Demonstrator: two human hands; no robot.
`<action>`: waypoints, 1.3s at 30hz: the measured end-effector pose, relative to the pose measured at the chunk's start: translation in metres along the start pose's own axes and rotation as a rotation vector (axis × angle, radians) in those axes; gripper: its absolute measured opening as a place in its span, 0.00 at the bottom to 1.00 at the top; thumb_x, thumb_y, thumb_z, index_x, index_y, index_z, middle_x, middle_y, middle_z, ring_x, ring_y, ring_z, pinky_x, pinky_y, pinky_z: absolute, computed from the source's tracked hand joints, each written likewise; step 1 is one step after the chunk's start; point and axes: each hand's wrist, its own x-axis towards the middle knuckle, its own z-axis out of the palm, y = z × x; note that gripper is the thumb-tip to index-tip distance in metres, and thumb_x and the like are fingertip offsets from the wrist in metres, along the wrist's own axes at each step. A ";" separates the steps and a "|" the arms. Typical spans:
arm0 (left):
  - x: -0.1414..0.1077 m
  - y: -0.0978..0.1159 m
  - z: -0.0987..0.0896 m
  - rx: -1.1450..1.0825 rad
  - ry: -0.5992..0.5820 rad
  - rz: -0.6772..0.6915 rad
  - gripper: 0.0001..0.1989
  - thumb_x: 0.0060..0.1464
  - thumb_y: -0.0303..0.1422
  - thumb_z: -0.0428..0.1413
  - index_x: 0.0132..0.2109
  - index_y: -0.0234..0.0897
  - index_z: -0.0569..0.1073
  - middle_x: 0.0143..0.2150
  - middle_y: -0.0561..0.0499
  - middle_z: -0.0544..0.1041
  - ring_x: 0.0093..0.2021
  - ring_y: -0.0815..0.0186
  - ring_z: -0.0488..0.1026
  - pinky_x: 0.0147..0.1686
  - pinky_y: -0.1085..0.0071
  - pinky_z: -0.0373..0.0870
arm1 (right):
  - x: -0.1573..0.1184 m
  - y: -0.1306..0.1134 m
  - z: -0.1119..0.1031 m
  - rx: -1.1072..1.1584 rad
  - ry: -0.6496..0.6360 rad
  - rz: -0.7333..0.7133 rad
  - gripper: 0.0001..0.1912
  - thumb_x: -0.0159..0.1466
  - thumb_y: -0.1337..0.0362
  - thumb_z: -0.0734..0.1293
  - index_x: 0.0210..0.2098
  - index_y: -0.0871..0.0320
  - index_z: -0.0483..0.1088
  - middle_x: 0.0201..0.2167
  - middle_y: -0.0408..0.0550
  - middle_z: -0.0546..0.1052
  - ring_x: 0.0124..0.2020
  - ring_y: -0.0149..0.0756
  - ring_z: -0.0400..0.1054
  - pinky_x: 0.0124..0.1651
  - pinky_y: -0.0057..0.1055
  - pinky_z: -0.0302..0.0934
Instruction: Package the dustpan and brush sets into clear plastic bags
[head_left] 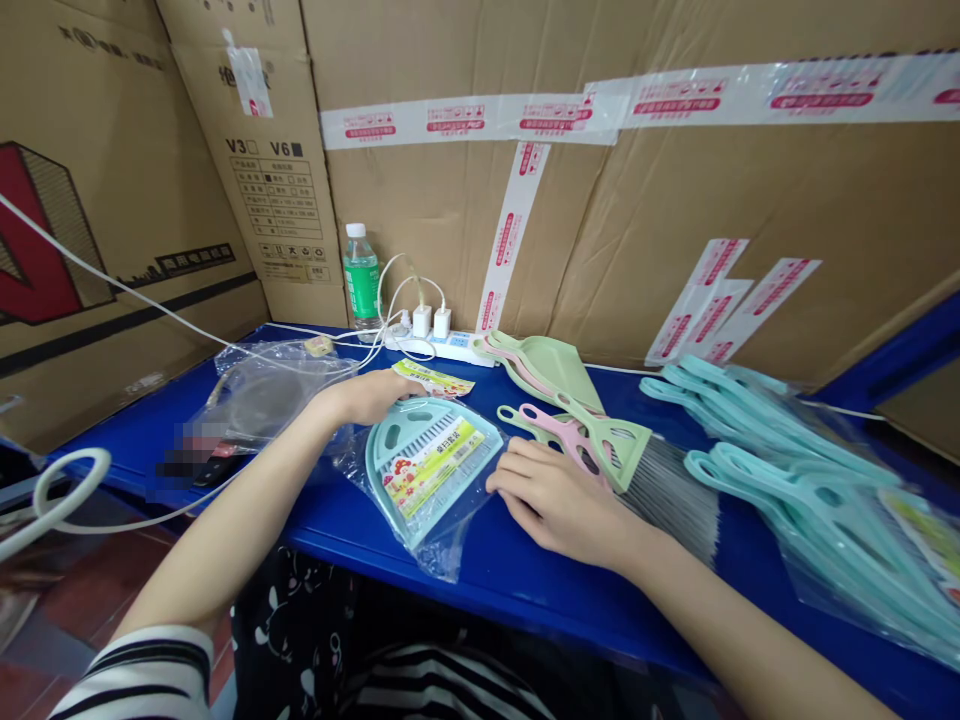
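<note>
blue tabletop (341, 520) against taped cardboard (450, 220), white power strip (457, 347) at the back with chargers (421, 320) plugged in, likely parked there to keep the cables off the front edge. green-labelled bottle (362, 280) stands upright by the strip, against the cardboard. light teal dustpan (450, 492) lies in front of the person, in a clear plastic bag (442, 562), yellow printed card (431, 465) face up on it; the bag probably keeps pan and card together. left hand (375, 396) is at the pan's top end, by a second printed card (442, 380); looks like it steadies that end. its fingers are bent over the edge, but can't tell if they pinch bag, card or pan. right hand (559, 500) is palm down just beside the pan's right side, fingers loosely curled, not clenched, no grip visible; what's under the palm is hidden. beyond it, pink brush handle (574, 435) and green brush (630, 450) overlap, grey bristles (679, 500) pointing right, so handle ends face the pan. green dustpan (555, 362) sits behind them. teal handles (840, 510) are bunched in plastic at far right, probably grouped by colour.
</note>
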 end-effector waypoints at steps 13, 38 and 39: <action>0.005 0.003 0.003 0.024 0.037 0.068 0.24 0.43 0.13 0.49 0.43 0.38 0.76 0.42 0.53 0.81 0.40 0.68 0.75 0.39 0.77 0.62 | 0.001 0.006 -0.001 -0.096 0.109 0.117 0.09 0.67 0.70 0.57 0.37 0.58 0.69 0.32 0.49 0.77 0.35 0.40 0.71 0.39 0.37 0.64; 0.007 0.003 0.003 0.253 0.111 0.024 0.19 0.45 0.15 0.49 0.40 0.37 0.77 0.38 0.50 0.80 0.39 0.65 0.75 0.35 0.74 0.64 | 0.001 0.005 0.000 -0.006 -0.102 0.337 0.16 0.63 0.73 0.58 0.48 0.56 0.68 0.38 0.50 0.78 0.40 0.42 0.73 0.41 0.38 0.65; 0.007 0.004 0.003 0.260 0.110 0.016 0.19 0.45 0.15 0.49 0.40 0.37 0.77 0.38 0.50 0.80 0.39 0.65 0.75 0.35 0.74 0.64 | 0.001 0.005 0.000 0.008 -0.108 0.350 0.17 0.63 0.73 0.57 0.50 0.57 0.67 0.39 0.51 0.78 0.41 0.42 0.73 0.42 0.38 0.65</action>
